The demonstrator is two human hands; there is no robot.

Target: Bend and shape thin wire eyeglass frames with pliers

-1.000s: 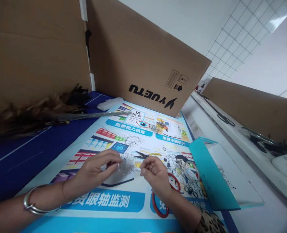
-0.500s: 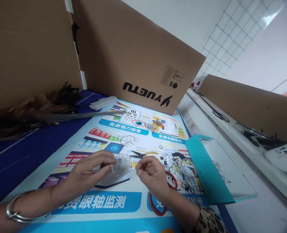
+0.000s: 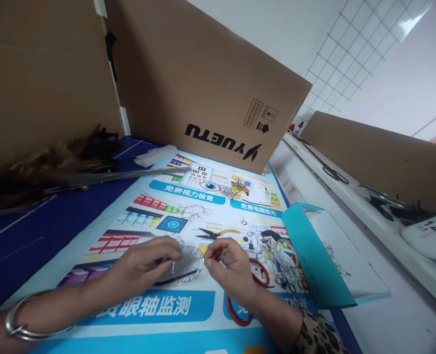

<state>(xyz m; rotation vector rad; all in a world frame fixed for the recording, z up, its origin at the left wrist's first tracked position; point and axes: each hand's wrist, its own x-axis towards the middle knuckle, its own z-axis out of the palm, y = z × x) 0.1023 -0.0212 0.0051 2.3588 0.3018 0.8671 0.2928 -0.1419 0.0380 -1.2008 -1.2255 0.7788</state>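
Note:
My left hand (image 3: pixel 147 260) is closed in a pinch on a thin, shiny strand (image 3: pixel 173 267), which hangs below the fingertips; its exact kind is unclear. To its right, my right hand (image 3: pixel 229 265) has thumb and forefinger pressed together on a tiny light-coloured piece (image 3: pixel 203 259) that is too small to name. A gap separates the two hands. Under them lies a tangle of thin wire-like loops (image 3: pixel 192 278), partly hidden by the left hand. Just beyond the right hand are pliers (image 3: pixel 212 234) with dark jaws and a yellow handle.
Red loops (image 3: pixel 239 310) lie by my right forearm. Small rings and findings (image 3: pixel 265 246) and a round roll (image 3: pixel 286 253) are scattered rightward, beside a teal box (image 3: pixel 314 260). Feathers with long stems (image 3: pixel 55 162) lie left. A cardboard panel (image 3: pixel 203 73) stands behind the printed mat (image 3: pixel 159 339).
My hands have come slightly closer, the left moving right. The clear looped strand raised between them has dropped lower and looks flatter on the mat. The right hand barely shifted.

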